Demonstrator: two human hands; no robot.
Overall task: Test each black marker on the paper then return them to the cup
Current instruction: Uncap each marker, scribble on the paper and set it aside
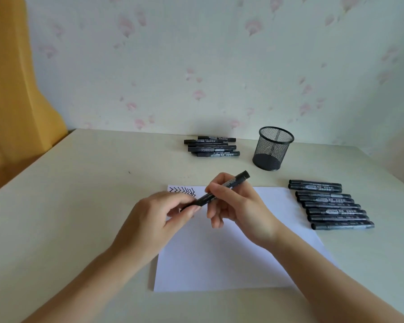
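A black marker [229,184] is held slanted above the white paper [231,257]. My right hand [238,206] grips its barrel. My left hand [159,217] pinches its lower end, where the cap is. Black zigzag marks [182,191] run along the paper's top left corner. The black mesh cup [273,148] stands upright behind the paper and looks empty. Several markers [331,205] lie in a row right of the paper. Another small pile of markers [212,146] lies left of the cup.
The pale table [79,206] meets a flowered wall at the back. A yellow curtain [12,101] hangs at the left, beyond the table's edge.
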